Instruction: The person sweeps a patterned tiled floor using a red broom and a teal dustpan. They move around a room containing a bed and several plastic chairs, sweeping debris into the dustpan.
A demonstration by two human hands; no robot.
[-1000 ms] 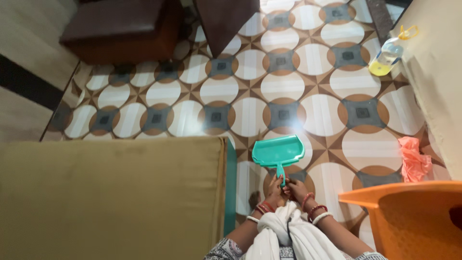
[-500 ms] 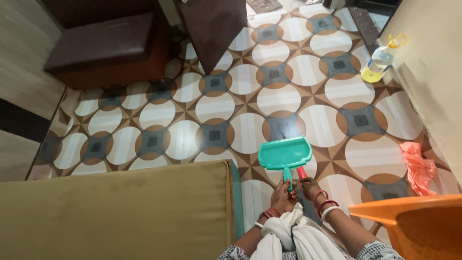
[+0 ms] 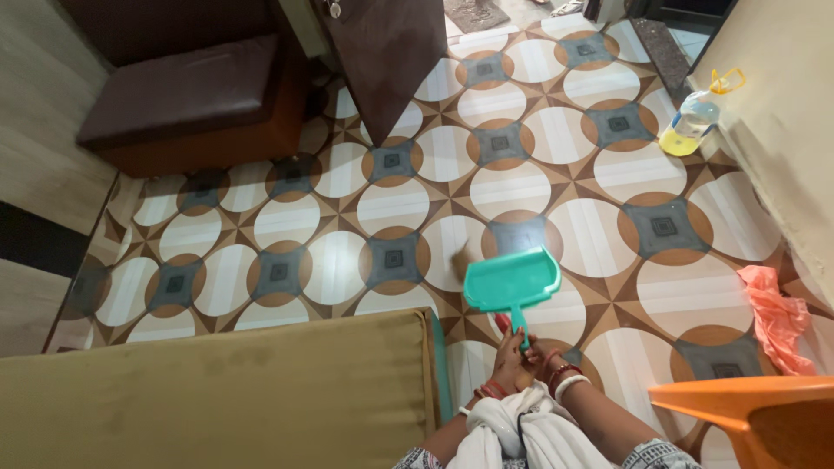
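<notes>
Dustpan hangs over the tiled floor; your left hand and right hand clasp its handle (pan looks empty). Sweeping seems not yet begun.

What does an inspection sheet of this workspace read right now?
Surface: patterned tile floor.
Job's things: teal dustpan, pan raised over the floor; a red handle shows just beneath it.
Clutter: pink cloth and bottle of yellow liquid on the floor by the wall.
Grippers: left hand and right hand together at the dustpan's handle.
Cables: thin dark cord over the white cloth at the chest.
Surroundings: olive cushion, brown seat, orange chair, dark door.
</notes>
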